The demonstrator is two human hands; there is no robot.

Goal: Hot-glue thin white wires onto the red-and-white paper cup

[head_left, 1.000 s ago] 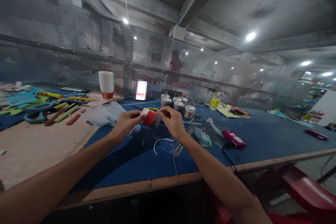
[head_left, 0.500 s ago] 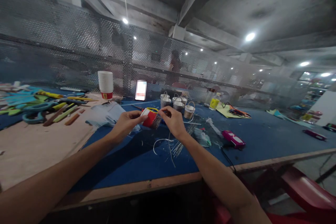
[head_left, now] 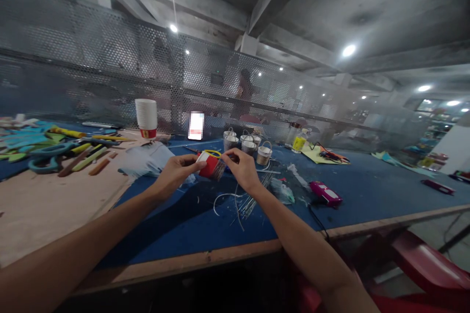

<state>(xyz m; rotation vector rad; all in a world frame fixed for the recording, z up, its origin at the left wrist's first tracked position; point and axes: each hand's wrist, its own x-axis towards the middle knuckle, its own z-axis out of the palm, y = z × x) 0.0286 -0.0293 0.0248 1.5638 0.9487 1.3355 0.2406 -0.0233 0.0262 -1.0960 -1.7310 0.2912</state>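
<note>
A small red paper cup lies on its side in the air above the blue table, held between both my hands. My left hand grips its white rim end with closed fingers. My right hand pinches the cup's other end; a thin wire hangs down below it toward a loose pile of wires on the table. Behind my hands stand several little cups with wire handles.
A stack of white paper cups stands at the back left, near scissors and coloured tools. A pink glue gun lies right of my hands. A perforated metal screen runs behind the table. Red plastic chair lower right.
My hands and the red cup have barely moved. The thin wire under my right hand has shifted slightly left.
</note>
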